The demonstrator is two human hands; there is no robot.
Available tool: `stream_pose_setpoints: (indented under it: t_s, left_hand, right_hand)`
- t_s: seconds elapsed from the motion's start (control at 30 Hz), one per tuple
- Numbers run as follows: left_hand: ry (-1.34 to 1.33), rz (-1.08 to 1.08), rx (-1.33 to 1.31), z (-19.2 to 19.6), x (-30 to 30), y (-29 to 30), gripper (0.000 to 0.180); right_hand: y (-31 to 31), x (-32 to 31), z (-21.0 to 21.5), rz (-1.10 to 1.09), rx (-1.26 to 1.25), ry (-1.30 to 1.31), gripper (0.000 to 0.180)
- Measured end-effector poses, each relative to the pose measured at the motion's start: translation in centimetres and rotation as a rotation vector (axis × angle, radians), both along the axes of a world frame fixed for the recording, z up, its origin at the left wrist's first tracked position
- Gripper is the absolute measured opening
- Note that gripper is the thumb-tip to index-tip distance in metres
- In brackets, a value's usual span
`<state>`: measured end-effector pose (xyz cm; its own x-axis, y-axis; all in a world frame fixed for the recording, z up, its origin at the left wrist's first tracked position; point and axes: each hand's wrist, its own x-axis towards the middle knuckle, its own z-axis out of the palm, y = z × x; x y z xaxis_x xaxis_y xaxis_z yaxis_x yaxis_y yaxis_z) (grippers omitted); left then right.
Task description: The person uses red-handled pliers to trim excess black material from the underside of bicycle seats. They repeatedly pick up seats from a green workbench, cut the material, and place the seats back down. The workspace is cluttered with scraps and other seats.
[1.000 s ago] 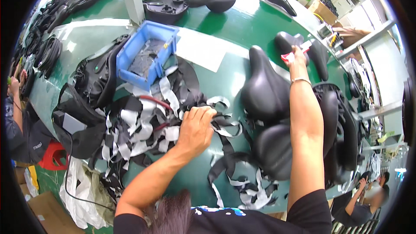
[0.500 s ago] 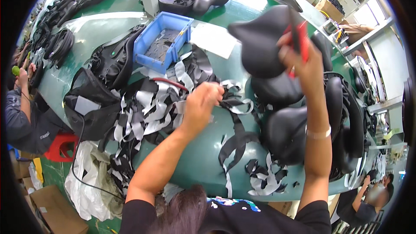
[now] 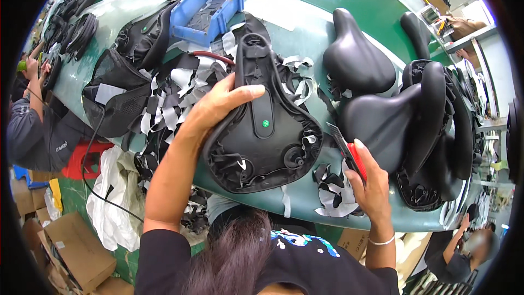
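Observation:
A black bicycle saddle [image 3: 256,166] lies underside up in front of me, its narrow nose pointing away. Gathered cover material shows along its rim, and a small green mark sits on the central strip. My left hand [image 3: 221,104] grips the saddle's left edge near the nose, thumb across the underside. To the right of the saddle, my right hand [image 3: 374,188] is closed around a red-handled utility knife [image 3: 356,159]. Its blade points up and left, apart from the saddle. Black and white trimmed strips [image 3: 183,93] lie piled left of the saddle.
Several finished-looking black saddles [image 3: 376,125] crowd the table's right side. A blue bin [image 3: 180,30] with dark scraps stands at the far left, beside a white sheet [image 3: 270,10]. More offcuts [image 3: 333,194] lie near the front edge. A person [image 3: 38,125] works at the left.
An upside-down saddle is now before me, with my left hand on it instead of over the scraps. My right hand has come down from the upper right, still holding the knife.

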<state>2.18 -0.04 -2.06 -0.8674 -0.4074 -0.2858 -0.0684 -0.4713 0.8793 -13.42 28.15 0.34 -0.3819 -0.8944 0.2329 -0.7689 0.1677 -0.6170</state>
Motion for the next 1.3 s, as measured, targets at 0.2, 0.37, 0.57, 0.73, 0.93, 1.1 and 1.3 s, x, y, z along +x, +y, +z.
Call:
stream_pose_setpoints:
  t_s: [0.2, 0.37, 0.57, 0.73, 0.93, 1.1, 1.3]
  left_hand:
    - [-0.201, -0.152, -0.259, 2.8, -2.8, -1.0, 0.045]
    - [-0.245, -0.013, -0.324, 0.8, -0.6, -0.8, 0.04]
    - [-0.238, 0.402, -0.247, 0.1, 3.7, 4.5, 0.039]
    - [-0.172, 0.53, -0.152, 0.7, 5.5, 6.8, 0.04]
    - [-0.102, 0.688, -0.28, 1.2, 6.1, 9.1, 0.049]
    - [-0.567, 0.941, -0.961, -3.7, 10.2, 7.9, 0.066]
    - [-0.314, 0.097, -1.617, 2.6, 4.5, 4.9, 0.049]
  right_hand:
    - [-3.1, -2.8, 0.8, 0.272, 0.211, 0.516, 0.058]
    - [0.4, 2.3, -2.5, 0.063, 0.277, 0.313, 0.058]
    - [3.7, 8.2, -1.9, -0.131, 0.328, -0.119, 0.062]
    - [3.0, 5.3, -1.6, -0.196, -0.008, -0.264, 0.058]
    - [-8.1, 4.0, -2.1, -0.096, -0.131, -0.015, 0.064]
    - [-6.7, -1.9, -0.7, -0.536, -0.597, -0.727, 0.04]
    - [-4.3, 4.1, 3.4, 0.508, 0.094, -0.499, 0.059]
